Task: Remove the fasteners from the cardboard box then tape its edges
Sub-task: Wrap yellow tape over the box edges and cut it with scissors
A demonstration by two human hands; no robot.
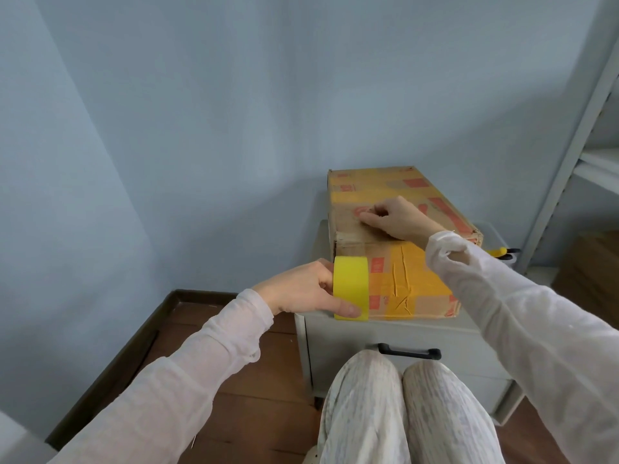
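While the cardboard box (415,286) sat on top of the grey cabinet (351,349), its near face close to the cabinet's front edge and its long side running toward the back, we noted both hands at work on it.

Left hand (301,289): closed round the yellow tape roll (351,284), thumb across the lower rim and fingers behind. The roll stood on edge against the box's near-left corner.

Right hand (398,217): on the top face of the box near its front edge, fingers curled, tips down on the cardboard. We could not tell whether they pinched anything.

Box surface: wrinkled yellow tape already crossed the near face and ran over the top.

Other items: a yellow-handled tool (500,252) lay at the cabinet's right edge, partly hidden by our right sleeve. A black drawer handle (408,351) showed below the box.
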